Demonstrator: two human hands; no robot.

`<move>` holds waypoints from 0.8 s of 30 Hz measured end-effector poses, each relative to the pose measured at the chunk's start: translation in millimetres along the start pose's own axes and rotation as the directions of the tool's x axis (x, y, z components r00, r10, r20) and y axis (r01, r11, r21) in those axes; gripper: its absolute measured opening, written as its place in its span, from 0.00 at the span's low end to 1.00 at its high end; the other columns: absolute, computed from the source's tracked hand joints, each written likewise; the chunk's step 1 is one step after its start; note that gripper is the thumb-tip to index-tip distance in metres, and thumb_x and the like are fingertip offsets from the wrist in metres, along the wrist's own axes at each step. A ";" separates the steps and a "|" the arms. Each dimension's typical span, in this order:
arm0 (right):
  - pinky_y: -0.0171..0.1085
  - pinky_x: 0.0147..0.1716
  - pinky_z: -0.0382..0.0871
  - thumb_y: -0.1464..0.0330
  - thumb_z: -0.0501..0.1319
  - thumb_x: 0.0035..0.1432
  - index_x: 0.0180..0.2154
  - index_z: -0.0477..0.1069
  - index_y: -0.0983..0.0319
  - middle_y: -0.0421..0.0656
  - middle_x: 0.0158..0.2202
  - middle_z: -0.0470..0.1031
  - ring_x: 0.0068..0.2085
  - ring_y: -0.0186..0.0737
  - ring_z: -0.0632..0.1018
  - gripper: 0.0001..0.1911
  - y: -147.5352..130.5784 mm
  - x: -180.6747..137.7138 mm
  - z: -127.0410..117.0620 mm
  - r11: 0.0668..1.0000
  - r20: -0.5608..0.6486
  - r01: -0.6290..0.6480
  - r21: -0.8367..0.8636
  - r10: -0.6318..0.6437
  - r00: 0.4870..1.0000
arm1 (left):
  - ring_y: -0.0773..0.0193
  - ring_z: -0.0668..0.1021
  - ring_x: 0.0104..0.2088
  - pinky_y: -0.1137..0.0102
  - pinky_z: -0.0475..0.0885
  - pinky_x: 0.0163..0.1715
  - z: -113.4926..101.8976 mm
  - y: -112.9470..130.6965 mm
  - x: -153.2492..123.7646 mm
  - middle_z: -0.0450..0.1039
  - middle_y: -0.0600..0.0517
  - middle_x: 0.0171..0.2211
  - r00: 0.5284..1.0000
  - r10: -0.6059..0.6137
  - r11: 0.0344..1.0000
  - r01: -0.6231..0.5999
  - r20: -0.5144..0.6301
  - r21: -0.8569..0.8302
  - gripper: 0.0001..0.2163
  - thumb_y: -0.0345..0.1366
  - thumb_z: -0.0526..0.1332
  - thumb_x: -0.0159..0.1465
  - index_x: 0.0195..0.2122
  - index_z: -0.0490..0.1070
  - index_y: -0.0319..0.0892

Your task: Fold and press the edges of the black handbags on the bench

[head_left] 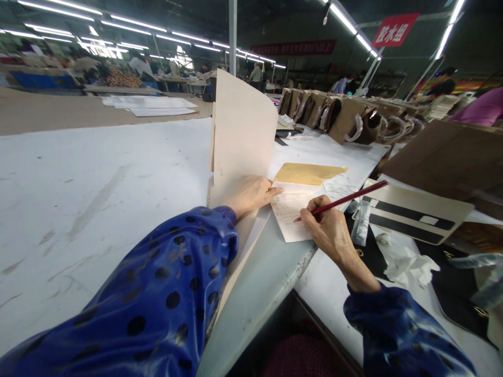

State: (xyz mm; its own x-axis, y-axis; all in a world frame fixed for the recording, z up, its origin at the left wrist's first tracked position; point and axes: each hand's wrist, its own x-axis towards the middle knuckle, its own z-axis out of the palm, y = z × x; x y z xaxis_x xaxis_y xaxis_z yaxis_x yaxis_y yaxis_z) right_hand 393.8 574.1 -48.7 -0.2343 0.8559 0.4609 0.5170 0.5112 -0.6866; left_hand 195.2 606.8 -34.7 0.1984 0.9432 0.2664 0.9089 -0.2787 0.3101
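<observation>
A small notebook (290, 209) lies open near the table edge, with handwriting on its pale page and a yellowish cover (308, 173) folded back. My left hand (253, 195) holds its left edge, the thumb on the page and the other fingers partly hidden. My right hand (328, 226) grips a dark red pencil (349, 198), its tip touching the written page. Beside my left hand, a large beige sheet (243, 125) stands up and curves at the top. Both arms wear blue sleeves with dark dots.
On the right lie a beige panel with black stripes (416, 217), crumpled white paper (411, 262) and black pieces with metal fittings. A row of brown bags (349, 118) stands behind. White sheets (157, 104) lie at the far left. Other people are in the background.
</observation>
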 end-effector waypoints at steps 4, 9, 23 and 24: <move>0.34 0.21 0.57 0.65 0.57 0.52 0.28 0.59 0.58 0.33 0.18 0.64 0.19 0.32 0.63 0.07 -2.2 0.8 -1.1 1.000 0.018 0.015 -0.023 -0.014 1.000 | 0.59 0.76 0.27 0.68 0.61 0.28 0.6 -1.0 0.5 0.79 0.42 0.30 1.000 0.004 1.000 -0.004 0.003 -0.010 0.25 0.49 0.51 0.68 0.32 0.80 0.34; 0.34 0.20 0.56 0.66 0.57 0.52 0.27 0.59 0.58 0.33 0.17 0.62 0.18 0.32 0.63 0.06 -5.4 0.3 -3.7 1.000 0.043 0.016 -0.022 -0.015 0.999 | 0.60 0.76 0.27 0.69 0.62 0.29 0.2 -2.3 0.4 0.78 0.43 0.28 1.000 0.008 1.000 -0.008 0.004 -0.013 0.24 0.48 0.52 0.68 0.30 0.79 0.35; 0.34 0.20 0.56 0.66 0.57 0.54 0.29 0.59 0.58 0.35 0.20 0.65 0.20 0.34 0.66 0.07 0.7 -2.5 -0.5 1.000 -0.003 -0.008 0.018 0.008 1.000 | 0.59 0.77 0.28 0.69 0.64 0.29 -0.9 -1.6 0.0 0.79 0.43 0.30 1.000 0.013 1.000 -0.012 0.006 -0.015 0.23 0.47 0.52 0.68 0.30 0.79 0.35; 0.34 0.20 0.56 0.66 0.57 0.54 0.29 0.59 0.58 0.35 0.20 0.65 0.20 0.34 0.66 0.07 -0.4 -2.4 -1.2 1.000 0.002 -0.006 0.011 0.006 1.000 | 0.59 0.77 0.28 0.69 0.64 0.29 -1.1 -1.4 -0.1 0.79 0.43 0.30 1.000 0.013 1.000 -0.012 0.007 -0.014 0.23 0.47 0.52 0.68 0.30 0.79 0.36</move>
State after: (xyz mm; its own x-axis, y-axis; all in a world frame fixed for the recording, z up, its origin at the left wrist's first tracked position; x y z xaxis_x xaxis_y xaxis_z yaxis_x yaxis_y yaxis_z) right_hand 395.1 571.8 -48.9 -0.2326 0.8590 0.4560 0.5094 0.5071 -0.6953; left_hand 193.4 606.9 -34.2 0.2122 0.9409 0.2641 0.9010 -0.2930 0.3198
